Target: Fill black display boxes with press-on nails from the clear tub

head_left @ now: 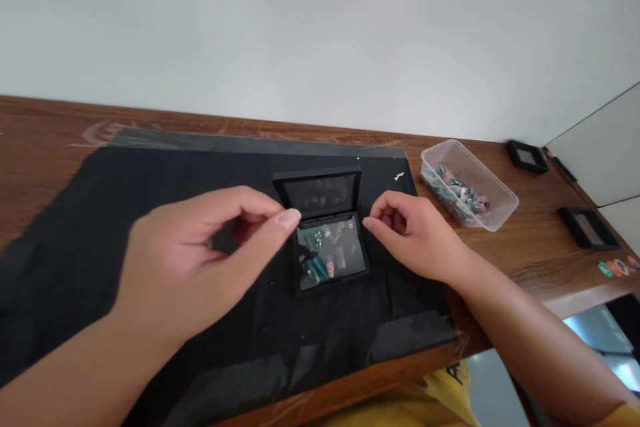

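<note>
A small black display case (333, 288) lies opened on the dark mat, its framed clear lid (320, 193) tilted up at the back. Inside the lower half are several small pieces that look like press-on nails (320, 267), some teal, some clear, one patterned. My left hand (200, 260) is at the case's left side, thumb and index finger pinched together beside the hinge corner. Whatever those fingertips may hold is hidden. To the right of the case, my right hand (413, 230) has its fingers curled in, thumb tip close to the case edge; nothing shows in it.
A clear plastic tub (493, 197) with small wrapped pieces stands right of the mat (240, 340). Two other black frames (527, 157) lie farther right on the wooden table (530, 240), near some colourful round items (617, 268). A pale wall (300, 33) rises behind.
</note>
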The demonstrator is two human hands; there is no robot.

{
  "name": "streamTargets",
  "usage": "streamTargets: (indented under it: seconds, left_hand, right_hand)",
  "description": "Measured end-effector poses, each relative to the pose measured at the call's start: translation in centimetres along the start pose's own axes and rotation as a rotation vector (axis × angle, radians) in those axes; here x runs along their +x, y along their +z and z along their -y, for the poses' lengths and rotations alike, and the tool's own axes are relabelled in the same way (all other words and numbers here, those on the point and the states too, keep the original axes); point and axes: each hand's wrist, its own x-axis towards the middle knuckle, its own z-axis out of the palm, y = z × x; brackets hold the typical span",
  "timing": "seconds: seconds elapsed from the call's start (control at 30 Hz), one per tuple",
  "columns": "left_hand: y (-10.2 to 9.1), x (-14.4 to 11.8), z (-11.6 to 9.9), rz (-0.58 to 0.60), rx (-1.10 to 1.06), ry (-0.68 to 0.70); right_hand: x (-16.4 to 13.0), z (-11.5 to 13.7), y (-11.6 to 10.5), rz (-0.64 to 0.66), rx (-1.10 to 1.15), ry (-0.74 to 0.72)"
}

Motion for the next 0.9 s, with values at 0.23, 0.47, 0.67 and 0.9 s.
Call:
streamTargets:
  seconds: [0.23, 0.47, 0.67, 0.9]
  left_hand:
    - [1.1, -0.2, -0.6, 0.156, -0.036, 0.341]
    - [1.4, -0.7, -0.5, 0.192, -0.024, 0.430]
    - [1.6, -0.7, -1.0, 0.195, -0.044, 0.375]
    - [1.8, -0.7, -1.4, 0.204, -0.032, 0.365]
  right_hand:
    - [0.0, 0.8, 1.7, 0.207, 0.759, 0.121]
    - [-0.1, 0.8, 2.0, 0.323, 0.920, 0.217]
    - [0.0, 0.9, 2.0, 0.410, 0.971, 0.196]
    - [0.1, 0.6, 1.9, 0.399, 0.941, 0.137]
